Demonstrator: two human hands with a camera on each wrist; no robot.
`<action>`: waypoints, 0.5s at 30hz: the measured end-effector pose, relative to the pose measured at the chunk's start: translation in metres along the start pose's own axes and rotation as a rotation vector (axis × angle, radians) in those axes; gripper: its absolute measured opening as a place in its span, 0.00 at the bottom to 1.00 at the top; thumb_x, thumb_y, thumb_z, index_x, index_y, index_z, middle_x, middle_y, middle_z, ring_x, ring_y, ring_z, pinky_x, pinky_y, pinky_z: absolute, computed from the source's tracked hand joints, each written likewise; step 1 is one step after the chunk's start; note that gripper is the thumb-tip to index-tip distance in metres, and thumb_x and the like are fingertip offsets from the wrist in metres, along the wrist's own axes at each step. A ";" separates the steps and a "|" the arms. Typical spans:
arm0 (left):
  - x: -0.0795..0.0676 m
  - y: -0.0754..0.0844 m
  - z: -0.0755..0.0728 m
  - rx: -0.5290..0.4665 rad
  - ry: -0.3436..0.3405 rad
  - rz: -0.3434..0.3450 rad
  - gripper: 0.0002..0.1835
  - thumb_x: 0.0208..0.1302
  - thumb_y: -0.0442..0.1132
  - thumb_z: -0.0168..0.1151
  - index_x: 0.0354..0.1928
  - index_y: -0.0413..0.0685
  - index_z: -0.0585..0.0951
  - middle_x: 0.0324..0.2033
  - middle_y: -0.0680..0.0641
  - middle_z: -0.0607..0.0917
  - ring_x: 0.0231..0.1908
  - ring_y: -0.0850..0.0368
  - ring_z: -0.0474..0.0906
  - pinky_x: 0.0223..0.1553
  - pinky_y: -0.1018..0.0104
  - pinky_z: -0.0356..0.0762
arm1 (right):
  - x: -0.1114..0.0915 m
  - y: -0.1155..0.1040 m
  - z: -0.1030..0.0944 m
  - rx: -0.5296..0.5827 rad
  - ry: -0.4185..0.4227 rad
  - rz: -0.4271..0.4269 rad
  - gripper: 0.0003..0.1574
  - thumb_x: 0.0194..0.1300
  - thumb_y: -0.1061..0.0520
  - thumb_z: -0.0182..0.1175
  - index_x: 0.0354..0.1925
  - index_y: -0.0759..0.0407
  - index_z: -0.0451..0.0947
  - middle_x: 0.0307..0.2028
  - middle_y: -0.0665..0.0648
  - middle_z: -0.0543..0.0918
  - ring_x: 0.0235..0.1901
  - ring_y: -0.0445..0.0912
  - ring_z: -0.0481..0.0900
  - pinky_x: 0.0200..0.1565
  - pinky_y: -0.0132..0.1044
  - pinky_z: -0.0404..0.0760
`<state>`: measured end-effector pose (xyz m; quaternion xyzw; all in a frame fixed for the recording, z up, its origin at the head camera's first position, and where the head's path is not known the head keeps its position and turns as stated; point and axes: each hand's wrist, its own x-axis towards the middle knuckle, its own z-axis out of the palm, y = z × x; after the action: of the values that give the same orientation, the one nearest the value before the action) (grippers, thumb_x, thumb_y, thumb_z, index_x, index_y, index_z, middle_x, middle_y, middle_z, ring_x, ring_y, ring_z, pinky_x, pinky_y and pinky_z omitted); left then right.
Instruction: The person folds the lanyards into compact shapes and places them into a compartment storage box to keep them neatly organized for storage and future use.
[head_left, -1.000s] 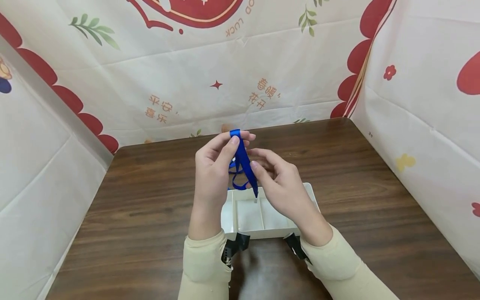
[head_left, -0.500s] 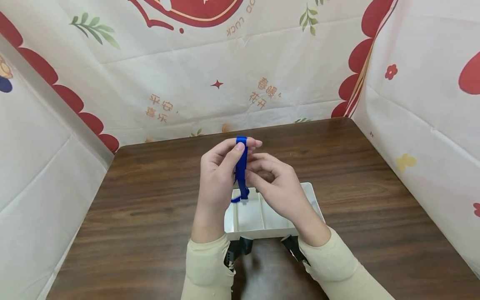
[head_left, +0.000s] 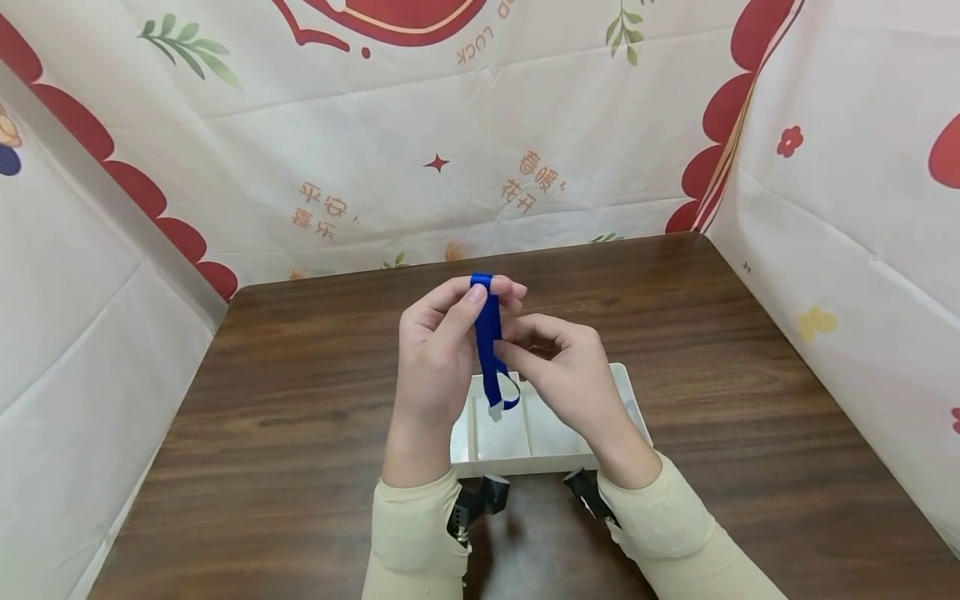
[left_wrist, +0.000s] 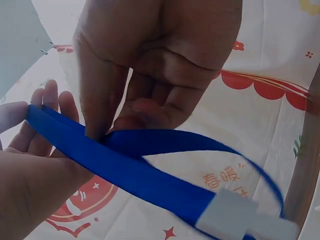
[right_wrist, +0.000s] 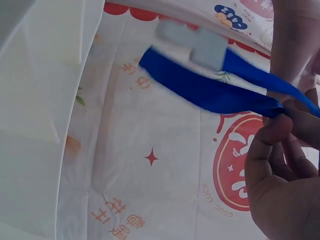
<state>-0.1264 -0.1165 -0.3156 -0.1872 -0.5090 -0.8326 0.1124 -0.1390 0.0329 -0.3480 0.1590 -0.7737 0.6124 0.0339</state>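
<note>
A blue lanyard (head_left: 489, 350) with a white plastic clip (left_wrist: 232, 215) hangs folded between the two hands. My left hand (head_left: 437, 354) pinches its folded top between thumb and index finger. Lower down, the thumb and fingers of my right hand (head_left: 564, 379) pinch the strap. A narrow loop of strap bows out to the right near the clip in the head view. The right wrist view shows the clip blurred, beside the wide blue strap (right_wrist: 205, 87). Part of the lanyard is hidden behind the fingers.
Below the hands, a white divided tray (head_left: 525, 467) sits on the brown wooden table (head_left: 300, 433). Printed white cloth (head_left: 337, 150) stands behind and at both sides. Black wrist mounts (head_left: 480, 500) stick out from the sleeves over the tray's front.
The left hand shifts slightly right and down, then stays nearly still. The right hand moves slightly right. The lanyard's loose strands have been gathered, and the clip now hangs lower, over the tray.
</note>
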 end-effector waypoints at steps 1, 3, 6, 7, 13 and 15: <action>0.000 0.001 0.001 -0.009 -0.005 0.001 0.20 0.78 0.30 0.50 0.40 0.56 0.91 0.39 0.53 0.93 0.45 0.57 0.88 0.57 0.66 0.83 | 0.001 0.001 0.000 0.002 0.009 -0.001 0.05 0.68 0.63 0.72 0.43 0.60 0.90 0.36 0.59 0.91 0.32 0.46 0.85 0.37 0.32 0.86; -0.001 0.002 0.001 -0.023 -0.007 0.002 0.21 0.78 0.30 0.49 0.40 0.55 0.91 0.39 0.53 0.93 0.45 0.58 0.89 0.55 0.67 0.84 | 0.002 0.002 -0.001 0.019 0.017 0.002 0.08 0.67 0.64 0.72 0.45 0.61 0.88 0.38 0.61 0.91 0.35 0.45 0.87 0.39 0.30 0.87; -0.003 0.004 0.003 -0.042 -0.004 0.009 0.21 0.78 0.29 0.48 0.40 0.55 0.91 0.39 0.53 0.93 0.46 0.57 0.89 0.54 0.68 0.85 | 0.002 0.004 -0.001 0.025 0.017 0.008 0.11 0.67 0.64 0.73 0.48 0.62 0.87 0.41 0.61 0.91 0.38 0.43 0.88 0.43 0.28 0.87; -0.004 0.005 0.003 -0.048 -0.003 0.013 0.21 0.78 0.29 0.48 0.40 0.55 0.91 0.39 0.52 0.92 0.46 0.57 0.89 0.53 0.68 0.85 | 0.002 0.005 -0.002 0.013 0.012 0.006 0.11 0.67 0.64 0.72 0.49 0.62 0.87 0.41 0.61 0.91 0.38 0.43 0.87 0.42 0.28 0.87; -0.006 0.011 0.005 -0.074 0.014 0.033 0.21 0.79 0.29 0.47 0.41 0.54 0.90 0.39 0.51 0.92 0.42 0.55 0.86 0.51 0.66 0.85 | 0.003 0.010 -0.004 -0.109 -0.076 -0.033 0.07 0.72 0.61 0.68 0.47 0.57 0.89 0.40 0.57 0.91 0.35 0.47 0.83 0.38 0.32 0.82; -0.006 0.013 0.006 -0.077 0.027 0.035 0.21 0.79 0.30 0.47 0.41 0.54 0.90 0.39 0.51 0.91 0.40 0.55 0.86 0.50 0.66 0.84 | 0.003 0.012 -0.004 -0.137 -0.122 -0.019 0.07 0.75 0.60 0.65 0.48 0.56 0.88 0.40 0.56 0.91 0.36 0.48 0.84 0.40 0.35 0.82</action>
<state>-0.1146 -0.1173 -0.3050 -0.1891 -0.4718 -0.8519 0.1262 -0.1460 0.0387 -0.3578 0.2007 -0.8128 0.5469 0.0031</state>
